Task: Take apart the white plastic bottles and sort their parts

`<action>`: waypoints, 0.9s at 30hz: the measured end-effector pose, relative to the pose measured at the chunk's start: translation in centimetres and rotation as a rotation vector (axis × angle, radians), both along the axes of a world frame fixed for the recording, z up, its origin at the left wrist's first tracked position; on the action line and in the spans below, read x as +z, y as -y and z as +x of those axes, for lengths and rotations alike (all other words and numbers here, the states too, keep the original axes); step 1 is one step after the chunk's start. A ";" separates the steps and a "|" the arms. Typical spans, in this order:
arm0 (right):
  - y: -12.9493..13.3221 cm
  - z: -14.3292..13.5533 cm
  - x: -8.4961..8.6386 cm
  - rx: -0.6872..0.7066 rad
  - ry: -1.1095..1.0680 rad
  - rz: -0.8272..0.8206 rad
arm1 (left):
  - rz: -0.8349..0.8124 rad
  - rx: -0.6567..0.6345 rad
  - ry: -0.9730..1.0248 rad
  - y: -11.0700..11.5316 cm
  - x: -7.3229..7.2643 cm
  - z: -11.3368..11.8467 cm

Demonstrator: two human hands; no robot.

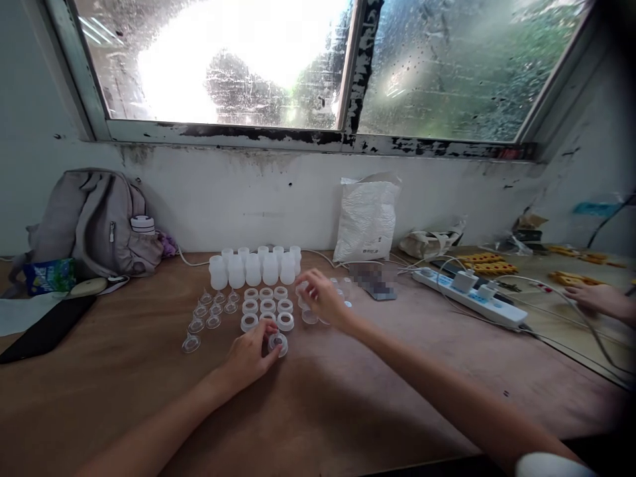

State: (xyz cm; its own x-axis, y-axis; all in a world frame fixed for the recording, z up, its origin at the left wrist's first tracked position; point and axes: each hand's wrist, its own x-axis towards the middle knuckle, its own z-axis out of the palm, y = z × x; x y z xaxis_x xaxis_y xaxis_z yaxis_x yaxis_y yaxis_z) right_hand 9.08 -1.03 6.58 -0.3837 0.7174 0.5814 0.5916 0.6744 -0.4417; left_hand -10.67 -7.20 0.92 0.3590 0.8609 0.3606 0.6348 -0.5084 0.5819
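My left hand (pixel 253 351) is closed on a translucent white ring collar (pixel 277 344) at the front of the group, thumb and fingers at its rim. My right hand (pixel 322 298) reaches over a set of clear round caps (pixel 309 317), with its fingers bent around a clear cap (pixel 301 289) at the fingertips; the hand partly covers it. Between the hands, more ring collars (pixel 267 306) lie in rows. To their left, several clear teat-shaped pieces (pixel 213 321) stand on broad round bases. Frosted white bottles (pixel 252 270) are lined up behind the collars.
A grey backpack (pixel 94 218) and a black flat case (pixel 47 328) lie at left. Behind stand a white plastic mailer (pixel 368 218) and a phone (pixel 380 290). A white power strip (pixel 470 298) with cables lies at right, near another person's hand (pixel 591 297) and yellow parts (pixel 489 264).
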 end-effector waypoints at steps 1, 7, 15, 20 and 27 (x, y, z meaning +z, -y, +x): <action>-1.7 0.2 0.8 -0.096 0.049 0.056 | -0.003 -0.003 0.002 0.0 0.0 0.0; -10.5 0.3 1.8 -0.475 0.329 -0.050 | 0.011 -0.045 -0.038 0.1 0.4 -0.2; -13.3 -0.6 -1.1 -0.527 0.332 -0.100 | 0.012 -0.070 -0.030 -0.1 0.3 -0.2; -12.0 0.4 0.0 -0.565 0.241 -0.008 | 0.019 -0.076 -0.028 0.1 0.7 -0.2; -6.1 1.7 3.4 -0.359 -0.259 0.359 | 0.050 -0.026 0.101 0.3 0.6 -0.2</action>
